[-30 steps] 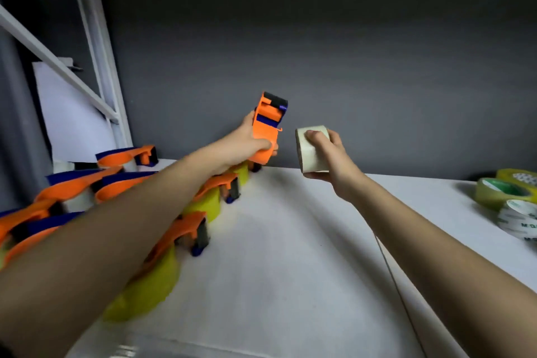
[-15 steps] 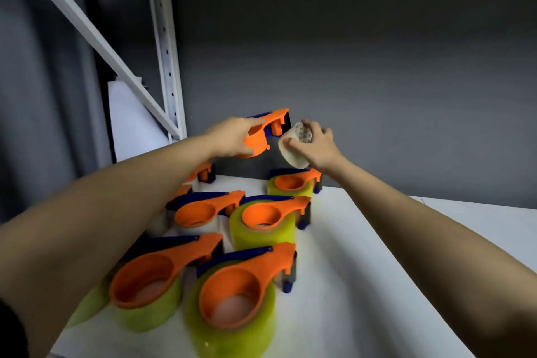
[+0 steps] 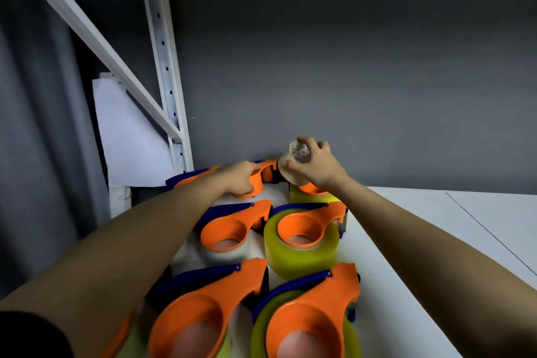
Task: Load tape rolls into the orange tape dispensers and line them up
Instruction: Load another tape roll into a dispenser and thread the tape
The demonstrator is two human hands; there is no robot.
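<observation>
Both hands have come down since a moment ago: the left hand now grips the empty orange dispenser low at the back of the white desk, no longer held up in the air. The right hand pinches a pale tape roll, touching the dispenser's side. I count five loaded dispensers in two rows (one more peeks behind the left arm): nearest right, nearest left, middle right, middle left, back right.

Nearest two loaded dispensers at 6 o'clock cut off by bottom edge, blurred; left hand covers part of its empty dispenser.
</observation>
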